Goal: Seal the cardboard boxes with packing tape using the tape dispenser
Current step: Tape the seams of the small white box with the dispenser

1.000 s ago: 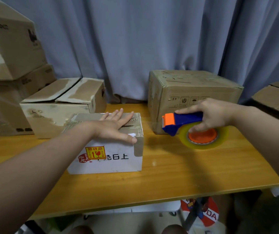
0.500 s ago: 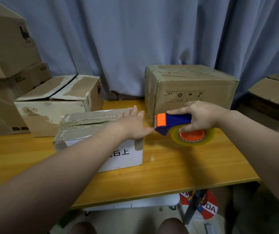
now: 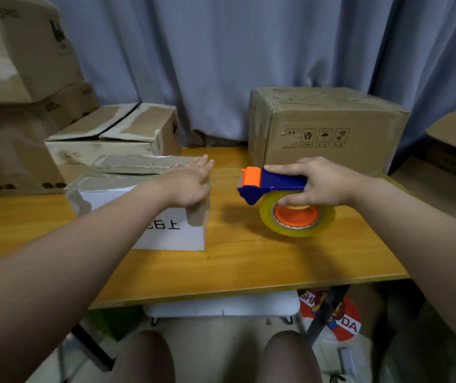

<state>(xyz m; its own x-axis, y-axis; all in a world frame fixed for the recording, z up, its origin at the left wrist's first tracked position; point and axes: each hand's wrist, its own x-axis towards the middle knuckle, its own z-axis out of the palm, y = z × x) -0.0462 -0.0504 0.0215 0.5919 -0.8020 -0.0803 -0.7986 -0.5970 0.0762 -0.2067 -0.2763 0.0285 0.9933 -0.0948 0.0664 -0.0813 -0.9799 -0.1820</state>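
Tape dispenser (image 3: 274, 186) is gripped in my right hand (image 3: 323, 181), low over the tabletop (image 3: 249, 266) just right of the small white box (image 3: 166, 233). My left hand (image 3: 191, 183) lies flat, fingers straight, holding its flaps down. Taping hasn't started, I judge; next I bring the dispenser's mouth onto the seam.

Boxes on a table (image 3: 249, 261), placed from the near box (image 3: 171, 233)
The left hand (image 3: 188, 183) rests on the near box's right end. To its right, apart, the right hand (image 3: 318, 183) holds the dispenser (image 3: 276, 186). Behind-right stands a big box (image 3: 326, 128), just behind-left a low box (image 3: 116, 134), and farther left a stack (image 3: 14, 78).
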